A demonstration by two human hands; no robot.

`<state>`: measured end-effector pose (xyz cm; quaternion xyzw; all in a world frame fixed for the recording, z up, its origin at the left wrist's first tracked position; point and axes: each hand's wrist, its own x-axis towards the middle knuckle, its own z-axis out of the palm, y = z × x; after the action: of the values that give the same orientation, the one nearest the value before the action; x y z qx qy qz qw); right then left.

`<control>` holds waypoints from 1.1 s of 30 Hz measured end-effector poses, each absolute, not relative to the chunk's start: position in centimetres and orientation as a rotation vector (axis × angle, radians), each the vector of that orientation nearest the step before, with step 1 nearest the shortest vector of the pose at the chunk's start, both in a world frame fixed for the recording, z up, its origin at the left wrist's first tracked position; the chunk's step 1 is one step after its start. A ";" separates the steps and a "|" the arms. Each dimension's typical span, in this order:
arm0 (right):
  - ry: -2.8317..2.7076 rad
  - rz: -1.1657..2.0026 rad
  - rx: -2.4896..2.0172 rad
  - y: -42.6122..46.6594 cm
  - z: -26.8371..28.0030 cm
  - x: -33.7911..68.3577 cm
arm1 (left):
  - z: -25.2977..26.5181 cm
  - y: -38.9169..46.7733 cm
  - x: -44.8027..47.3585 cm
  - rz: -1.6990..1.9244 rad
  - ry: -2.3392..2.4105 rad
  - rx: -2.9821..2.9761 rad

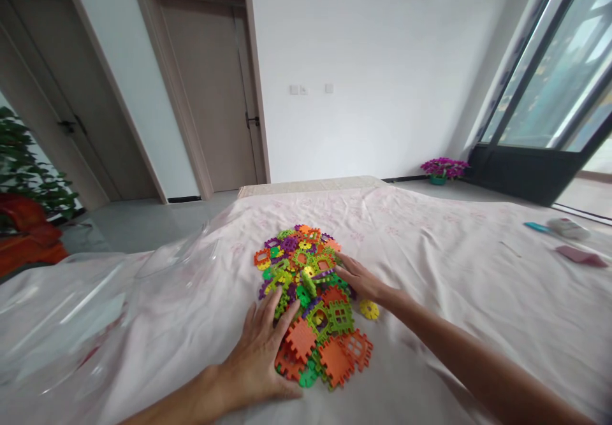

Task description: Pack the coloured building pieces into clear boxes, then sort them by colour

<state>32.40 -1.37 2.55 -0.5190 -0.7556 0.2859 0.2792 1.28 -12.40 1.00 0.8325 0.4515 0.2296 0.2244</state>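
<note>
Light, even pressure should be applied by the left hand (262,345), fingers spread, and the right hand (363,280), fingers extended close together, against the plastic pieces (333,295) lying between them, to limit scattering.

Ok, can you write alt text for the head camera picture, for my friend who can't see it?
A person's left hand and right hand are at either side of a pile of colourful notched pieces on a pale cloth. Clear plastic lies left; a white wall stands beyond.
</note>
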 end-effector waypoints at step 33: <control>-1.763 1.436 -0.884 1.6 6.1 23.7 | 1.2 -0.1 3.5 1.447 1.222 1.603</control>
<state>23.72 1.61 6.11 -0.3401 -0.6785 0.5528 0.3440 3.53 -0.12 1.19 0.6112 0.4659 0.5517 0.3240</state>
